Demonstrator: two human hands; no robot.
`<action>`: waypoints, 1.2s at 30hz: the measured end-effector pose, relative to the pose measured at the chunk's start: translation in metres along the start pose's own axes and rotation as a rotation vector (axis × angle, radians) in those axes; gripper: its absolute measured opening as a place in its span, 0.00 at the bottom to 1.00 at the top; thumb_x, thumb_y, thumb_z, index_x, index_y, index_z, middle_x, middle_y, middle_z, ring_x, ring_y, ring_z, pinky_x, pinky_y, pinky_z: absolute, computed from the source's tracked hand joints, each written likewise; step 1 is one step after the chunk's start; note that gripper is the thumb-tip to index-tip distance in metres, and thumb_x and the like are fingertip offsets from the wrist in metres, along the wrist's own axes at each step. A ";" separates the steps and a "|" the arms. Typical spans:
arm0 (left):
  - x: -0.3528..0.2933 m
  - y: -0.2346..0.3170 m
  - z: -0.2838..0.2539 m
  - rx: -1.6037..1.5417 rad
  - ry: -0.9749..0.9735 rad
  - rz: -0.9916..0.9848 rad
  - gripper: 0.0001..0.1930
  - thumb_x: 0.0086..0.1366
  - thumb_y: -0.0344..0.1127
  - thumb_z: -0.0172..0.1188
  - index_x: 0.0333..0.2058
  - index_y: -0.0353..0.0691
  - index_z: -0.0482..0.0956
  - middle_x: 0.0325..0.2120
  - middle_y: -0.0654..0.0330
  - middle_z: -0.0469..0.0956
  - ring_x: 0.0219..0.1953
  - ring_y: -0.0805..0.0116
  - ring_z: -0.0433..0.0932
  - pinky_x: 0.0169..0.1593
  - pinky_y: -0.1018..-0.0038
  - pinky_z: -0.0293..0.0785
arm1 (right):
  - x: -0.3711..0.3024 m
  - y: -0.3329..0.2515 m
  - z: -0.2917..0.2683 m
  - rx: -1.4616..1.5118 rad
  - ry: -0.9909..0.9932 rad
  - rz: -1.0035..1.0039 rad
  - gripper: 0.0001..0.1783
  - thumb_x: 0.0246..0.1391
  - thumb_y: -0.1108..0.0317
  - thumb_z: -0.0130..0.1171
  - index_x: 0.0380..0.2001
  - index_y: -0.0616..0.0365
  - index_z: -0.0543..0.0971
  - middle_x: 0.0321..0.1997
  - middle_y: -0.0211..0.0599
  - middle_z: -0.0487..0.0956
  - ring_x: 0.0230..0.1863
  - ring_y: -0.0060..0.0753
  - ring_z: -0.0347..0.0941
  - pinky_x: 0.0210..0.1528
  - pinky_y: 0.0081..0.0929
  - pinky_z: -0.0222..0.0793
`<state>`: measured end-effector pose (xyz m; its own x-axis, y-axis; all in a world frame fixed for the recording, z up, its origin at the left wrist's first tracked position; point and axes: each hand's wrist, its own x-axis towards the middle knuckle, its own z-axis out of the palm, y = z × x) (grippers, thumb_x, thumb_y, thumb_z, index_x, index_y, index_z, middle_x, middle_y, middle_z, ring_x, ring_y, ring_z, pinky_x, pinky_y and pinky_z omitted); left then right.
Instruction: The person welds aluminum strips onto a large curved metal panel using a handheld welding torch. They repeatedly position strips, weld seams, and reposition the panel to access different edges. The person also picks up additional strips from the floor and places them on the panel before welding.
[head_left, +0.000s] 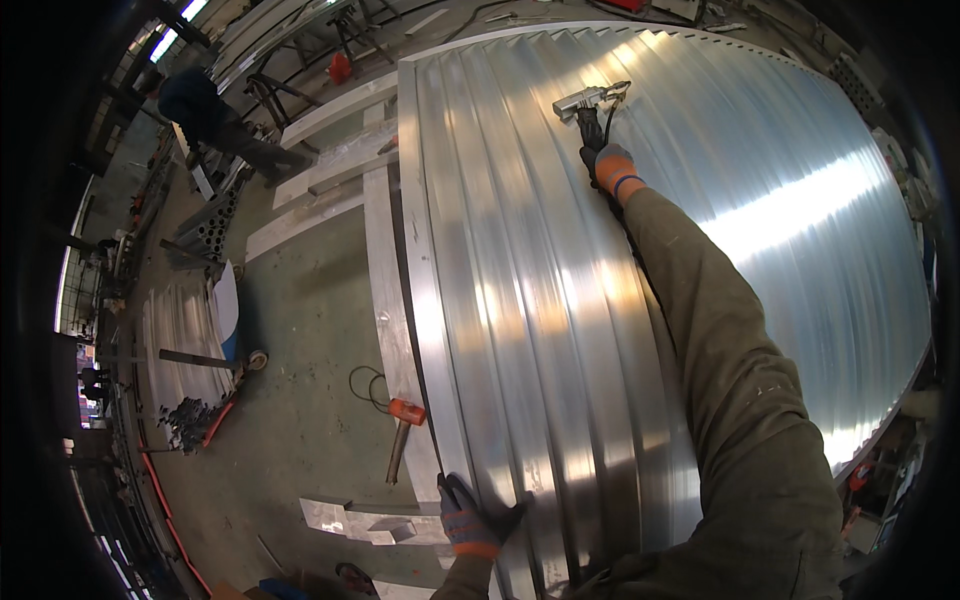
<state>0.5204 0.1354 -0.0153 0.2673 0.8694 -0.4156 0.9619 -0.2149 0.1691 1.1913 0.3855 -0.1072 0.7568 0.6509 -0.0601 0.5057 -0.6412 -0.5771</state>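
A large ribbed sheet-metal panel [540, 300] lies in front of me, shiny and silver, with a flat frame rail [428, 290] along its left edge. My right hand [610, 168], in a grey and orange glove, reaches far over the panel. It is closed round the dark handle of a silver-headed tool [582, 102]; a thin dark hose or cable loops beside it. The tool's exact kind is unclear. My left hand [470, 520], gloved alike, rests with fingers apart on the panel's near left edge. Nothing shows in its grip.
An orange-headed mallet [406, 412] leans at the pale support beam [385, 270] left of the panel. Pale crosspieces [340, 205] stick out leftward. Stacked metal profiles [180, 340] stand on the floor farther left. Another person [205, 110] bends over work at the far left.
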 end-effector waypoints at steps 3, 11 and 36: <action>-0.002 0.000 0.001 0.019 0.005 -0.014 0.81 0.42 0.69 0.85 0.78 0.18 0.47 0.80 0.28 0.48 0.83 0.35 0.51 0.84 0.55 0.55 | 0.006 -0.004 -0.006 0.137 -0.055 0.158 0.36 0.61 0.36 0.66 0.40 0.66 0.89 0.37 0.59 0.90 0.41 0.62 0.89 0.47 0.53 0.83; -0.007 0.005 -0.007 -0.015 -0.017 -0.037 0.80 0.44 0.65 0.86 0.80 0.22 0.45 0.81 0.30 0.47 0.82 0.36 0.51 0.84 0.56 0.55 | -0.035 -0.040 -0.032 -0.205 0.033 0.128 0.30 0.63 0.41 0.65 0.40 0.63 0.91 0.44 0.60 0.90 0.50 0.65 0.88 0.52 0.55 0.82; -0.018 -0.034 0.031 0.081 0.239 0.077 0.73 0.58 0.80 0.69 0.85 0.40 0.39 0.83 0.44 0.52 0.68 0.44 0.78 0.62 0.57 0.82 | -0.986 0.316 -0.246 -0.161 0.800 0.903 0.26 0.67 0.52 0.68 0.57 0.63 0.83 0.59 0.60 0.84 0.60 0.69 0.80 0.65 0.55 0.76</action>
<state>0.4847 0.1136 -0.0417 0.3281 0.9273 -0.1801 0.9432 -0.3112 0.1161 0.7069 -0.5593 -0.0302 0.8760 -0.4536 0.1642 -0.3325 -0.8143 -0.4758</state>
